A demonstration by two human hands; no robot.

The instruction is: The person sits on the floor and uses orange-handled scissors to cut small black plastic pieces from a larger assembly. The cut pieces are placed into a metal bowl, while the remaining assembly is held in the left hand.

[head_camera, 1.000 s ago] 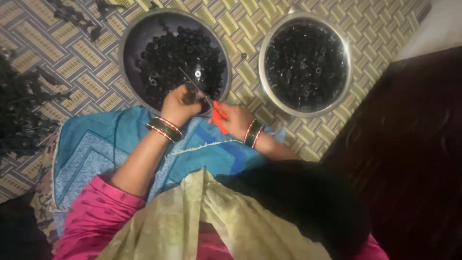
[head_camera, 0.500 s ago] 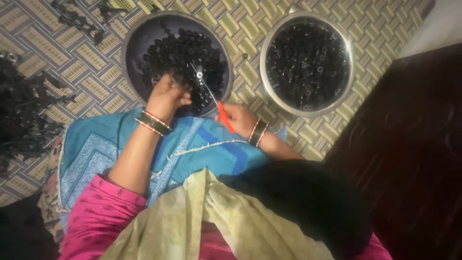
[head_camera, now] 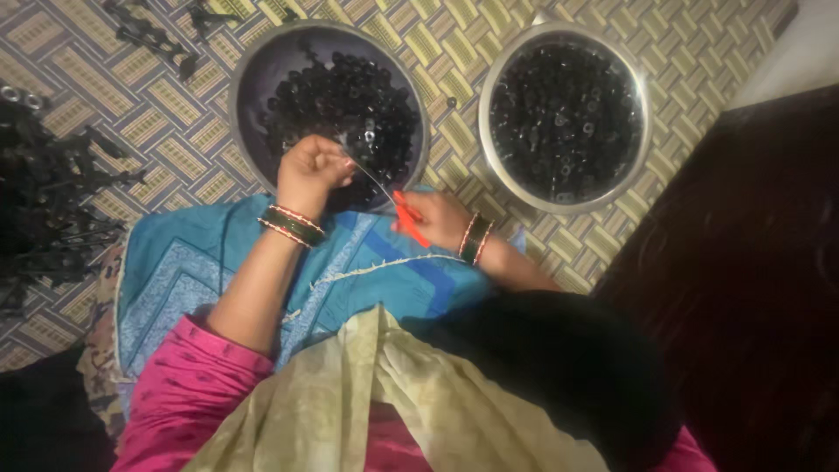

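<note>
My right hand [head_camera: 437, 218] grips a tool with a red handle [head_camera: 409, 218] and a thin metal shaft [head_camera: 371, 179] that points up and left. My left hand [head_camera: 310, 170] is closed in a pinch at the shaft's tip, over the near edge of the dark round bowl [head_camera: 253, 79]. What the fingers pinch is hidden. The bowl holds several small black ring-like pieces [head_camera: 358, 96]. Both wrists wear bangles. A blue patterned cloth [head_camera: 183, 271] covers my lap under the hands.
A second, shiny metal bowl [head_camera: 489, 157] full of small black pieces stands to the right. A heap of black parts [head_camera: 44, 201] lies on the woven mat [head_camera: 454, 35] at the left, more at the top left. Dark furniture [head_camera: 752, 288] fills the right side.
My left hand has drawn back from the middle of the dark bowl to its near edge, at the shaft's tip. The right hand with the red tool shifted slightly.
</note>
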